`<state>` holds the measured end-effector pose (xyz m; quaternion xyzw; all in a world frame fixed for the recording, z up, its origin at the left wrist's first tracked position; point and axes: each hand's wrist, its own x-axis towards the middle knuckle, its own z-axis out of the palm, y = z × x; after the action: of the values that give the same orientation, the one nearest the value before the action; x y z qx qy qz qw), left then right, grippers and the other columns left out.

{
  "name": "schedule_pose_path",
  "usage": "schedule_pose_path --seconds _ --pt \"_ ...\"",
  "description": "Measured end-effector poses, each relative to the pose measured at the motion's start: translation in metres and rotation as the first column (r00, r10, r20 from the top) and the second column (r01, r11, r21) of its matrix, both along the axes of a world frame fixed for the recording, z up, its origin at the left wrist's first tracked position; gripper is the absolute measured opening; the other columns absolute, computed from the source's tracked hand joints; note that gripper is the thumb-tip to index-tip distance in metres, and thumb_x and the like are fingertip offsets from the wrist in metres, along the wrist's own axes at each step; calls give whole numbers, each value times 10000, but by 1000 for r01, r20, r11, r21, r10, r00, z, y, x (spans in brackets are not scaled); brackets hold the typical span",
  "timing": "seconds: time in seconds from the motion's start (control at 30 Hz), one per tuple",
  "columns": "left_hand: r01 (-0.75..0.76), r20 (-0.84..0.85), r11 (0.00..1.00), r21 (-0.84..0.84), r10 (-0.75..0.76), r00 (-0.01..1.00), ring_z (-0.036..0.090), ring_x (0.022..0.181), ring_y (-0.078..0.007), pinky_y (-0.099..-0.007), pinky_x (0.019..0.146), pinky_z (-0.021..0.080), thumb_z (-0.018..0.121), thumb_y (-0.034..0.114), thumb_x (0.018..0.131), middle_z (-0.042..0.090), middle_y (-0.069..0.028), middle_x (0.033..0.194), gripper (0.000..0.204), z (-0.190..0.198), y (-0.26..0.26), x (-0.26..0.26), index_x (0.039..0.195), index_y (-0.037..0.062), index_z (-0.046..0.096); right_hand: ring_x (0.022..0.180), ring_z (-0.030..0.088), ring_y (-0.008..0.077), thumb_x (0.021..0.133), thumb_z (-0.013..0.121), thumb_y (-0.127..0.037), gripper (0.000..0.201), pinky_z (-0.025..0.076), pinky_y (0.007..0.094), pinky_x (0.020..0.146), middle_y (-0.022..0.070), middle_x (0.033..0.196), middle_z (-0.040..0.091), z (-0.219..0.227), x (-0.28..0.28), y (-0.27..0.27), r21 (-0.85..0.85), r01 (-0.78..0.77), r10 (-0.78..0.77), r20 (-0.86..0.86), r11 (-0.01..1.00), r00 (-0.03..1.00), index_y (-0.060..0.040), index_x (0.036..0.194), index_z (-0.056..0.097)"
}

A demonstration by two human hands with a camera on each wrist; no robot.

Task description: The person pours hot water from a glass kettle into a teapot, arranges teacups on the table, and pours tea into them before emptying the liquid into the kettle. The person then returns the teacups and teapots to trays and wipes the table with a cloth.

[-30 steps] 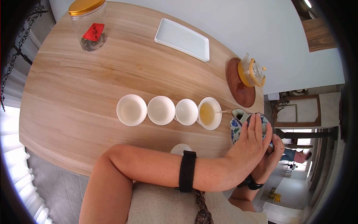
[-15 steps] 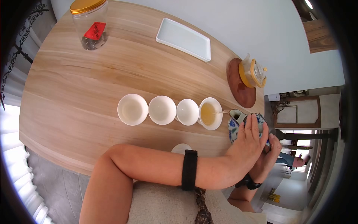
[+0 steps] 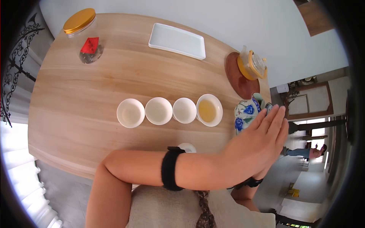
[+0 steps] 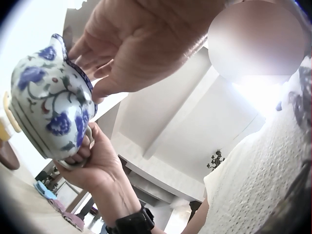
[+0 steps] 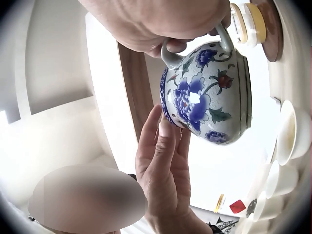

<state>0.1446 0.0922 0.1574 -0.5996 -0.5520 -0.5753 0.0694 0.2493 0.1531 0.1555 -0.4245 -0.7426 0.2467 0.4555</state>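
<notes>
Right hand [image 5: 165, 22] gripped the pot [image 5: 200, 95] by its handle [image 5: 170, 57]; left hand [image 3: 258, 140] lay straight-fingered against its top, not clasping. Pot was aloft, right of the tea cup [image 3: 219, 110]. Likely faults: drips missing that cup if spout [image 3: 257, 99] aim drifted; wobble if left support lapsed.

Teapot [image 3: 245, 114] more upright, stream into the cup [image 3: 218, 111] gone

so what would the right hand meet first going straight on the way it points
Probably the side of the flowered pot, just past the handle the right hand grips; depth is unclear.
</notes>
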Motion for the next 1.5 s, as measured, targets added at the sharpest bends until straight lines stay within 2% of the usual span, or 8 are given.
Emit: schedule_pose_path --seconds 0.07,0.1,0.2,0.23,0.4,0.77,1.23,1.5 --pt "-24 -57 999 28 26 998 540 1083 -326 -368 895 457 569 120 758 531 -235 1131 415 8 -9 -17 1116 -77 496 807 570 98 906 463 -145 96 471 262 736 8 887 593 6 12 23 -566 -273 -318 -729 778 605 -98 885 545" --pt "-62 -99 996 69 69 993 590 977 -309 -347 817 492 562 112 750 580 -205 1015 352 11 -16 -26 1044 -75 521 554 446 22 889 483 -107 73 402 180 564 -50 724 525 -5 27 33 -410 -242 -126 -691 880 712 -99 831 527" --pt "92 -14 962 -256 -99 995 589 738 -294 -365 598 482 607 79 770 556 -118 835 221 -1 -48 -53 962 9 522 456 290 -8 869 508 -97 43 292 149 482 -84 614 432 -20 58 42 -409 -309 -142 -768 859 625 -94 830 525" --pt "109 17 928 -357 -110 994 579 708 -317 -393 580 474 604 73 819 565 -113 836 220 -13 -53 -57 1022 25 536 566 506 58 885 548 -147 109 438 201 616 -23 682 586 -23 72 43 -348 -528 32 -813 775 582 -62 911 611" --pt "103 -52 707 -699 -195 979 594 744 -301 -387 579 477 654 162 814 551 -113 857 298 -62 -89 -39 1048 30 527 490 423 37 885 547 -139 143 388 188 550 -52 603 524 -32 84 22 -487 -303 -220 -755 819 617 -83 757 577" --pt "-47 -319 720 -692 -247 915 598 719 -254 -350 566 502 664 214 800 517 -100 824 262 -113 -91 -12 914 41 505 478 308 21 836 565 -94 253 230 198 481 -62 560 398 -53 115 0 -489 -242 -240 -730 838 640 -92 597 485" --pt "-208 -294 798 -566 41 955 603 638 -218 -344 561 485 716 162 733 588 -85 796 289 -42 -15 -48 931 63 531 483 302 10 827 580 -89 240 216 203 474 -67 558 418 -68 141 3 -466 -259 -206 -733 846 648 -81 594 523" --pt "-333 -447 666 -667 0 895 619 734 -299 -394 616 492 679 196 758 602 -103 853 270 -60 22 -56 943 61 535 481 299 11 823 591 -94 243 210 208 477 -74 548 422 -69 148 3 -476 -233 -229 -726 848 648 -89 587 536"
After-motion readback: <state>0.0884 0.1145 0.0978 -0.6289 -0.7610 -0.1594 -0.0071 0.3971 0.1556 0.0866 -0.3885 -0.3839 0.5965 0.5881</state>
